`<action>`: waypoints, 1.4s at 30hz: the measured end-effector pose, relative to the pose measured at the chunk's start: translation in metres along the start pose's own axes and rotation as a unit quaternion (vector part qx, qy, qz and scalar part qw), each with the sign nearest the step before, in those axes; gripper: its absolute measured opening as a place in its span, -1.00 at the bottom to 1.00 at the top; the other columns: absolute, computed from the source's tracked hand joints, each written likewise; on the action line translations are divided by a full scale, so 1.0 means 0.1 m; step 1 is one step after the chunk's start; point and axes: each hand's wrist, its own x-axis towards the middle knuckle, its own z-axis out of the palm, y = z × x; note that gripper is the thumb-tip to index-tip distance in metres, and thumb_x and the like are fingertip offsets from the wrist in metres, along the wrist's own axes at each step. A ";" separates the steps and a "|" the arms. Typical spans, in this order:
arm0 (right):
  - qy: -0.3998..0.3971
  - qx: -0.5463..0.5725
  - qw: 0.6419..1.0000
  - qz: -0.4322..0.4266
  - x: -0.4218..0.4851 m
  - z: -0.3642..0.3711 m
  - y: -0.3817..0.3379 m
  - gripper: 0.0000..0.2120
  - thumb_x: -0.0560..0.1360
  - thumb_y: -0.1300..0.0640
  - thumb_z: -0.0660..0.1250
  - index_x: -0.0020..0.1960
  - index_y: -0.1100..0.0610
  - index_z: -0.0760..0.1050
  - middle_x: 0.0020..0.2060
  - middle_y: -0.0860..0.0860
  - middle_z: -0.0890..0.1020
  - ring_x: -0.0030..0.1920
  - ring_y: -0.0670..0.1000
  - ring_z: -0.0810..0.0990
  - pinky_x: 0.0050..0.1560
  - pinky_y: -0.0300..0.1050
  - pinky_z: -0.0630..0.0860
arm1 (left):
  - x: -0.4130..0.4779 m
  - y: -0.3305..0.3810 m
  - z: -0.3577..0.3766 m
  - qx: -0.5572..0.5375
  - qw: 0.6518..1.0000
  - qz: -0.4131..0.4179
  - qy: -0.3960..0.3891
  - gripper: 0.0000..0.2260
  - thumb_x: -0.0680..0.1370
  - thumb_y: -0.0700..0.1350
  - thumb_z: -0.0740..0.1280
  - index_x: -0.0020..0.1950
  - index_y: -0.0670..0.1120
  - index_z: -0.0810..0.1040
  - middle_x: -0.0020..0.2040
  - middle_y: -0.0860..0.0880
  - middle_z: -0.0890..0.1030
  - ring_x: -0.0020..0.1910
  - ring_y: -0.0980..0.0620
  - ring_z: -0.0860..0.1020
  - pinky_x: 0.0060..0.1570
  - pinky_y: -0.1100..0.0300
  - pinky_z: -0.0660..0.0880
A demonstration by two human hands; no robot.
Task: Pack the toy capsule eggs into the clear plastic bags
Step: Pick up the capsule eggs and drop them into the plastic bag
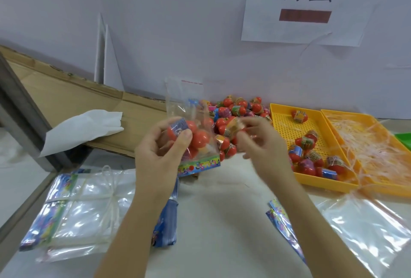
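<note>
The packing is partly done, by my reading. One clear bag [178, 102] is held upright above the desk [222, 206] and already holds several red eggs [200, 142], but its mouth is open and unsealed. The left hand [160, 151] grips the bag from the side, thumb pressing an egg through the film. The right hand [260, 144] is blurred; it appears to pinch a single egg [232, 129] just at the bag's 3 o'clock side, not yet inside.

Plenty is left: a loose pile [240, 106] lies at 12 o'clock behind the hands, and more eggs [311, 157] sit in the yellow tray [282, 126] at 3 o'clock. A tied stack of empty bags [84, 211] waits at 8 o'clock.

The eggs are small red capsules, each banded with a bright printed wrapper — blue, green or yellow. The bag is thin and crinkly, with a colourful printed strip along its bottom edge.
</note>
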 end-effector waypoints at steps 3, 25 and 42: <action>0.069 0.133 0.988 -0.042 0.06 -0.24 -0.31 -0.76 0.44 0.17 0.35 0.04 -0.11 0.56 -0.23 -0.04 0.64 -0.27 0.04 0.63 -0.33 -0.17 0.58 | -0.04 -0.05 0.00 0.077 0.995 0.006 -0.058 -0.76 0.36 0.13 0.54 0.00 0.26 0.62 -0.08 0.18 0.70 -0.08 0.16 0.68 -0.20 0.31 0.59; -0.131 -0.316 0.927 -0.155 -0.09 -0.46 -0.71 -0.81 0.52 -0.04 0.26 0.01 -0.17 0.65 -0.09 -0.08 0.24 0.04 -0.08 0.23 0.09 -0.47 0.15 | -0.13 -0.04 0.07 0.099 0.975 0.028 -0.199 -0.75 0.43 0.08 0.37 0.08 0.29 0.62 -0.10 0.12 0.66 -0.10 0.09 0.66 -0.16 0.22 0.61; -0.144 0.165 0.974 0.063 -0.05 -0.14 -0.55 -0.98 0.37 0.06 0.46 -0.22 -0.01 0.65 -0.32 0.00 0.67 -0.35 0.06 0.66 -0.29 0.04 0.60 | -0.14 0.10 0.15 -0.061 0.986 -0.069 -0.140 -0.71 0.36 0.09 0.49 0.04 0.05 0.68 -0.03 -0.02 0.72 -0.07 0.00 0.70 -0.23 0.20 0.62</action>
